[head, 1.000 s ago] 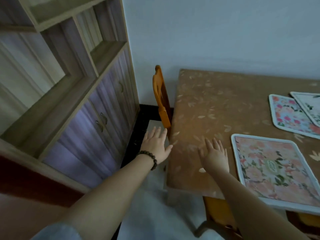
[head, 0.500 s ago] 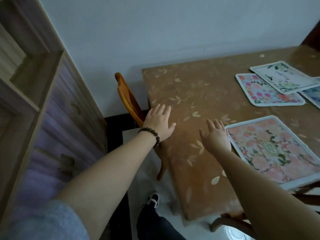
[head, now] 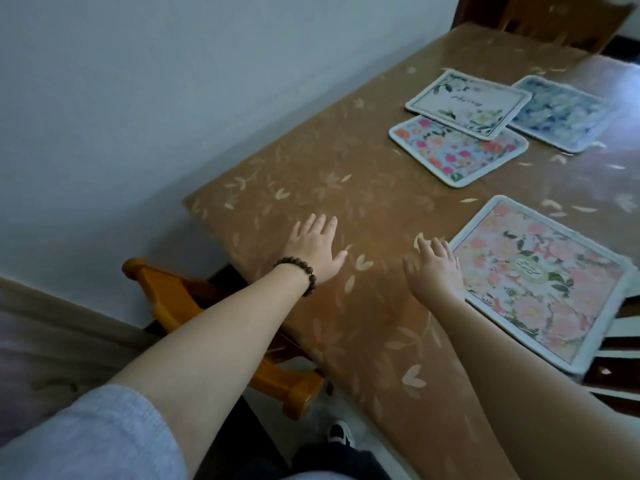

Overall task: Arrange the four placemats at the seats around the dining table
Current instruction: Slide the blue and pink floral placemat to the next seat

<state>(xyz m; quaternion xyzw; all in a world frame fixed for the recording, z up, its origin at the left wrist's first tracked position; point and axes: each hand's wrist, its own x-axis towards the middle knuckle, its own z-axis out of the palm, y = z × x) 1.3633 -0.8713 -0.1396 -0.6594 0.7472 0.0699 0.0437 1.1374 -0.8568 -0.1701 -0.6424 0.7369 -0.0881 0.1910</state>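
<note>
A pink floral placemat lies flat at the near right edge of the brown dining table. Farther off, three placemats overlap in a loose pile: a bright red-and-blue floral one, a white one with green leaves on top, and a blue floral one. My left hand, with a bead bracelet at the wrist, hovers open over the table's near left corner. My right hand is open too, fingers spread, just left of the pink placemat's edge. Neither hand holds anything.
An orange wooden chair is tucked under the table's left end, below my left arm. A white wall runs along the table's far side. Another chair back stands at the far end. My shoe shows on the floor.
The view has swung right, away from the shelf unit, bringing the whole table in. Both open hands have moved forward over the tabletop; the placemats have not moved.
</note>
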